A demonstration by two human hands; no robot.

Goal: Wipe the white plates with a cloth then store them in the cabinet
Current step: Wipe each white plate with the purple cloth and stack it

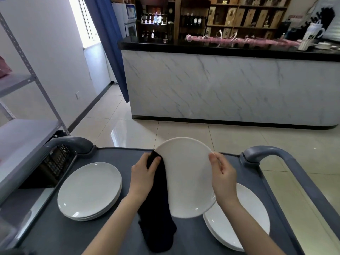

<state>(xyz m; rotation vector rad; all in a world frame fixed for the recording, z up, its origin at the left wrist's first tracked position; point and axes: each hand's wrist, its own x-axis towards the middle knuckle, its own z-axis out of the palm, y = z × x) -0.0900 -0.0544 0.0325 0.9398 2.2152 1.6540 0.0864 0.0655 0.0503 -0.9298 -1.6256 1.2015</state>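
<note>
Far left: grey metal rack (31,78) by the wall, w/ a black crate (55,162) low beside it. A grey cart (110,236) fills the bottom of the view, its L handle (73,142) curving up at the far-left corner. On the cart's left side sits the L stack (90,188) of white plates, lying flat, approx 3 by the rims, apart from cloth & hands. Next, the L hand (143,172) grips a dark cloth (156,218), fingers curled round its top end & pressing it vs. the left rim of the plate (185,173). The rest of the cloth hangs down & bunches on the cart top btw the two stacks. The plate is held up off the cart, tilted, face twd the camera, approx mid-view, its lower edge over the R stack (239,223). The R hand (222,173) pinches the plate's right rim, thumb & fingers curled at the edge. The R stack lies flat on the cart's right side, partly hidden by plate & forearm; count unclear. The R handle (272,153) is at the far-right corner. Beyond: tiled floor, then a marble-look counter (220,85) w/ black top, a blue curtain (106,43) at its left end, and wood shelves (239,15) w/ bottles behind.
</note>
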